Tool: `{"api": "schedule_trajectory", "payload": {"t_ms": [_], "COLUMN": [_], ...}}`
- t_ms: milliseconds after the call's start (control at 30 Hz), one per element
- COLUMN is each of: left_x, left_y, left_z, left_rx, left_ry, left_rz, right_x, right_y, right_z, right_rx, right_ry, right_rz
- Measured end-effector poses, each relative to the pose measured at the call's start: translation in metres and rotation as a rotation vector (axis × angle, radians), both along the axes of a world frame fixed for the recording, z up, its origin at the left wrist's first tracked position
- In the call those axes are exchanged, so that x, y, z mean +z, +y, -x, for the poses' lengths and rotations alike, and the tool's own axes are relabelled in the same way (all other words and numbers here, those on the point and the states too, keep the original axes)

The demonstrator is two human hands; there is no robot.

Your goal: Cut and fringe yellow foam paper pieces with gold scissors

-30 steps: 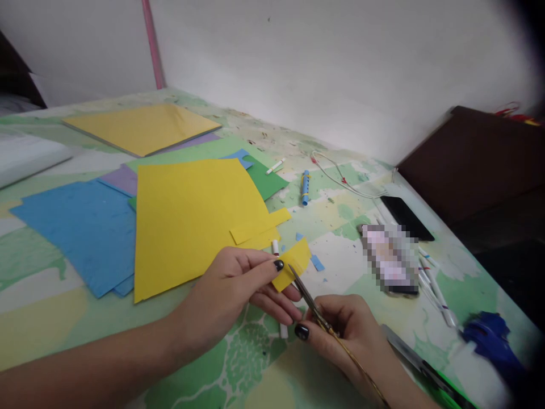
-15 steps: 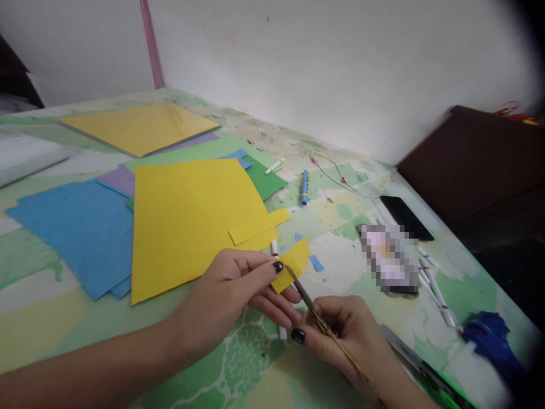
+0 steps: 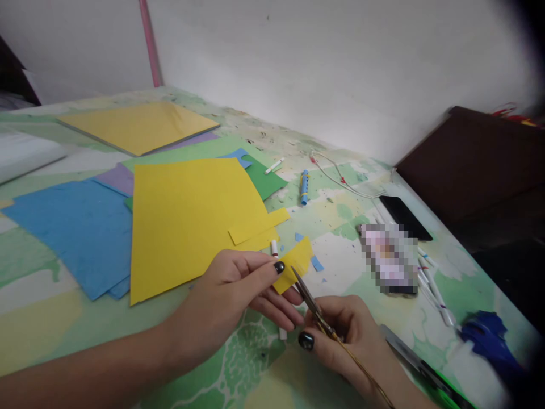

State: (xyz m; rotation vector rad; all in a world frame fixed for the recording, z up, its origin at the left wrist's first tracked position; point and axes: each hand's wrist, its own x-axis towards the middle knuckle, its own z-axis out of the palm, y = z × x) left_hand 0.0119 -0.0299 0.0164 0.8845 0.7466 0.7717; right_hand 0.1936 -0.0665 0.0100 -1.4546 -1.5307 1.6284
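Observation:
My left hand (image 3: pixel 247 289) pinches a small piece of yellow paper (image 3: pixel 303 255) between thumb and fingers, the other fingers stretched below it. In my right hand (image 3: pixel 344 341) is a small pair of scissors (image 3: pixel 313 307) with gold-coloured handles. Its blades point up and left, and the tips lie at the yellow piece, slightly parted. Behind my left hand lies a large yellow sheet (image 3: pixel 191 216), with a cut yellow strip (image 3: pixel 259 225) on its right edge. A white marker (image 3: pixel 275 248) shows partly behind my left hand.
Blue sheets (image 3: pixel 72 227) and a yellow pad (image 3: pixel 140 128) lie to the left. Beyond the small blue scraps (image 3: pixel 317 263) is a rolled blue paper tube (image 3: pixel 304 187). Two phones, a dark one (image 3: pixel 406 217) and a pixelated one (image 3: pixel 387 258), larger scissors (image 3: pixel 426 369) and a blue object (image 3: pixel 489 341) are on the right.
The scissor blades have shifted slightly and their tips have parted a little at the yellow piece. My right thumb has moved slightly right. My left hand stays nearly still.

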Motion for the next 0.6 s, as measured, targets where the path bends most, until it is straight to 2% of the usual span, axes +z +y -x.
{"api": "schedule_trajectory", "payload": {"t_ms": [600], "left_x": [0.0003], "left_y": [-0.0006], "left_z": [0.0002], "left_rx": [0.005], "left_ry": [0.030], "left_rz": [-0.004], "right_x": [-0.0022], "right_y": [0.0007], "right_z": [0.0007], "right_rx": [-0.014], "right_ry": [-0.089], "right_rz": [-0.025]}}
